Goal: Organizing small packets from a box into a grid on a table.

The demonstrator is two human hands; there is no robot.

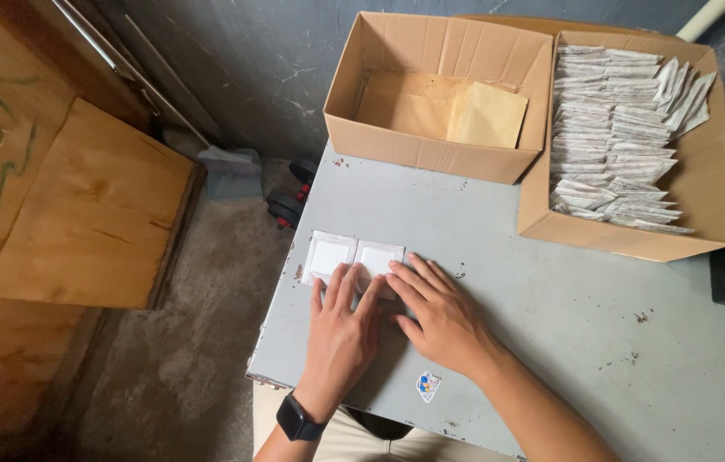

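Left hand (341, 329): nearest, flat, fingers spread, pressing white packets (352, 255) down.
Right hand (439, 312): open palm steadying the same pair.
Packets: side by side, grey table (550, 291) left edge.
Far boxes: one (435, 90) nearly empty; right one (636, 141) stacked with packets.

A grey metal desk (550, 325) carries two open cardboard boxes at twelve and one o'clock. The left box (431, 150) holds a tan envelope (489, 115); the right box (704, 171) holds stacked white packets (610, 128). At nine o'clock, a plywood board (93, 205) leans over the concrete floor (183, 368).
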